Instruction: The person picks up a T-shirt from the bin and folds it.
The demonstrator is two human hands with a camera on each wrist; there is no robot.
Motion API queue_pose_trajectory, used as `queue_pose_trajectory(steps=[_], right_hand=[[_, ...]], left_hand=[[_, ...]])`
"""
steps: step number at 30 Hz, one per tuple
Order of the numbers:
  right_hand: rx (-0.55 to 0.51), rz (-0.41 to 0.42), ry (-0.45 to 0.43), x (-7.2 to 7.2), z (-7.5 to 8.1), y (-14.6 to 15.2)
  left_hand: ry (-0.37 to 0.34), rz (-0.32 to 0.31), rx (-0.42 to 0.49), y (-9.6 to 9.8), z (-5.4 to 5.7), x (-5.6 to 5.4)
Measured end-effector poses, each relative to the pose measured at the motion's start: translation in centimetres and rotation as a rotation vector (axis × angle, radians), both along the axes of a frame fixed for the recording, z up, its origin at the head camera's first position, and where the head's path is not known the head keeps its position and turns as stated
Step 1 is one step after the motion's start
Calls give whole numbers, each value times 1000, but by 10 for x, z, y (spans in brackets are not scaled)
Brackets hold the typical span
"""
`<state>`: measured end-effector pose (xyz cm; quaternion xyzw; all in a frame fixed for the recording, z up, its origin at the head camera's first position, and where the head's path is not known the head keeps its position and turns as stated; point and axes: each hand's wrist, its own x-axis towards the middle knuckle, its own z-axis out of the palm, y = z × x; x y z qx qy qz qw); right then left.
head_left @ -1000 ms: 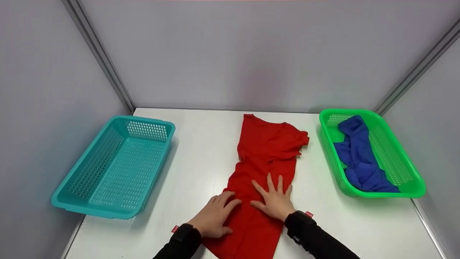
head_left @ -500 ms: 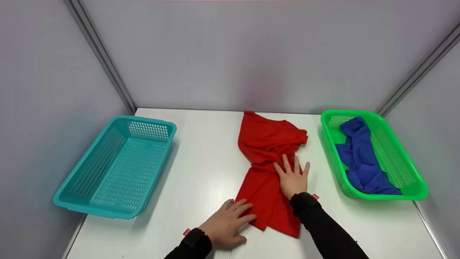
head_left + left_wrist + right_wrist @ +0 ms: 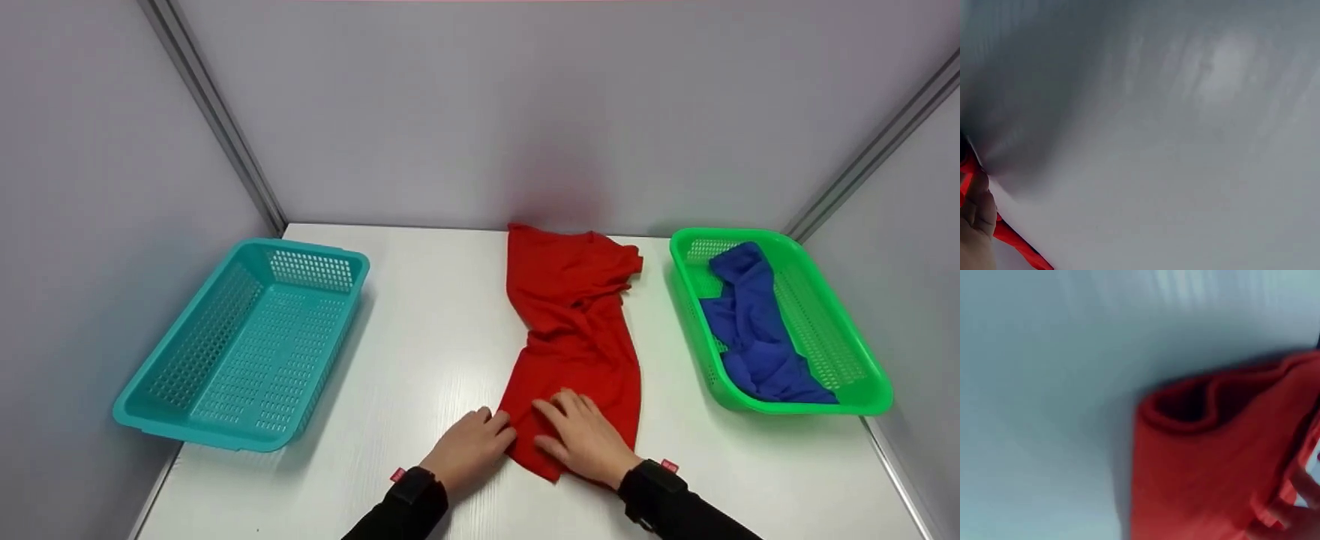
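A red T-shirt, folded lengthwise, lies on the white table with its neckline toward the back wall and creases across its middle. My left hand is at the shirt's lower left edge, its curled fingers pinching the fabric; the left wrist view shows the bent fingers against the red cloth. My right hand lies over the lower part of the shirt, palm down, with loosely bent, parted fingers on the fabric. In the right wrist view, the layered hem gapes in a loop near that hand.
A teal perforated basket stands on the left with nothing in it. On the right is a green basket, which holds a crumpled blue garment. Grey panels enclose the table at the back and sides.
The shirt has shifted away from me, toward the back wall, and its lower part has spread wider. My right hand has come down toward the hem; my left fingers have curled at the edge.
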<state>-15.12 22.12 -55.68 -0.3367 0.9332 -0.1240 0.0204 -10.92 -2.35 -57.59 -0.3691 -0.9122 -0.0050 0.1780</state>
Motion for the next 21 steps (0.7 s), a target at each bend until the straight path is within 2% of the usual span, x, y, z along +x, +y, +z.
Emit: queue_pose_trajectory(steps=[3, 6, 8, 11, 13, 15, 16, 18, 21], right_hand=[[45, 53, -112, 16, 3, -2], [105, 84, -129, 25, 3, -1], [131, 95, -74, 28, 2, 3], [150, 111, 77, 31, -1, 12], [124, 110, 174, 32, -2, 19], [57, 85, 238, 34, 0, 27], [8, 58, 249, 34, 2, 30], [-95, 11, 240, 34, 7, 36], [-203, -9, 208, 34, 16, 41]], left_hand=[[3, -12, -10, 2, 2, 0], [-51, 2, 15, 3, 6, 3], [-114, 17, 94, 5, 10, 7], [-208, 13, 299, 8, 17, 12], [-248, -22, 443, 11, 23, 14], [-275, -83, 540, 13, 28, 15], [-278, -114, 554, 13, 30, 16], [-270, -166, 514, 14, 33, 15], [-153, -196, 359, 17, 34, 12]])
